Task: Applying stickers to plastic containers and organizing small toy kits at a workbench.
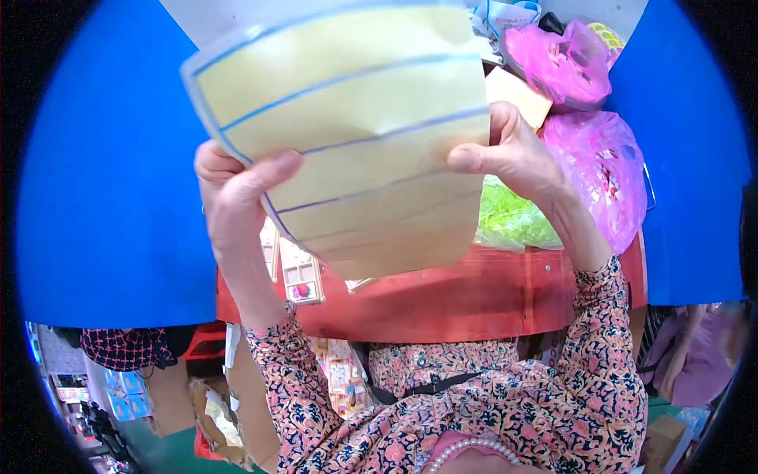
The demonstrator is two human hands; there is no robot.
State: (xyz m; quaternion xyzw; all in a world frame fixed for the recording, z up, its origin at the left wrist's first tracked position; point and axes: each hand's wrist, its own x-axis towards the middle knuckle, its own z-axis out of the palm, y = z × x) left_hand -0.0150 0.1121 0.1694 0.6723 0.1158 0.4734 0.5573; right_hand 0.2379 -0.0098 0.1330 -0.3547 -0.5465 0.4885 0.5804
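Both of my hands hold up a large pale yellow sheet (387, 110) with blue stripes across it and a light edge. My left hand (237, 189) pinches its left edge, thumb on the front face. On the right edge, my right hand (513, 154) grips it the same way, its fingers hidden behind. The sheet is raised over the red table (426, 312) and bulges slightly. Partly covered by it, small cream trays with compartments (302, 272) lie near my left forearm. Beside my right wrist is a clear bag of bright green material (513, 217).
A pink plastic bag (600, 170) sits at the table's right, with another pink bag (560, 63) behind it. A yellowish flat piece (517, 95) lies between them and the sheet. Blue panels (118, 182) stand on both sides. Cardboard boxes (253, 403) are at lower left.
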